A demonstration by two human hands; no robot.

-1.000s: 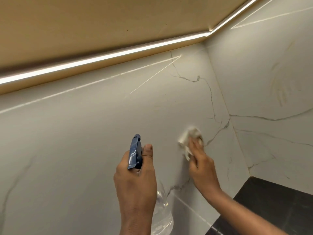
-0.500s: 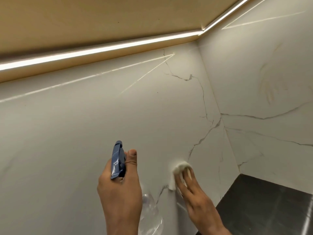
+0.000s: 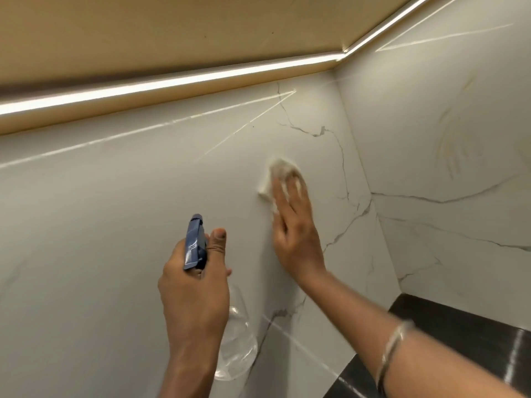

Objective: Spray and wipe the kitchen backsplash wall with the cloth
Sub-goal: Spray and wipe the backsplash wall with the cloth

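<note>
The left hand (image 3: 195,294) is curled round the neck of the spray bottle (image 3: 196,242), with the thumb raised beside its blue head. The clear, rounded body is seen below. The right hand (image 3: 297,237) is laid flat, fingers straight, pressing the crumpled white cloth (image 3: 277,170) against the glossy, grey-veined backsplash wall (image 3: 115,225). Since half a second ago the cloth has been carried higher up the wall.

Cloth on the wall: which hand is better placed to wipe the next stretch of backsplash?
Probably right. The right hand presses the cloth flat against the backsplash wall, fingers straight, ready to sweep on. The left hand is off the wall, its grip full with the spray bottle.
</note>
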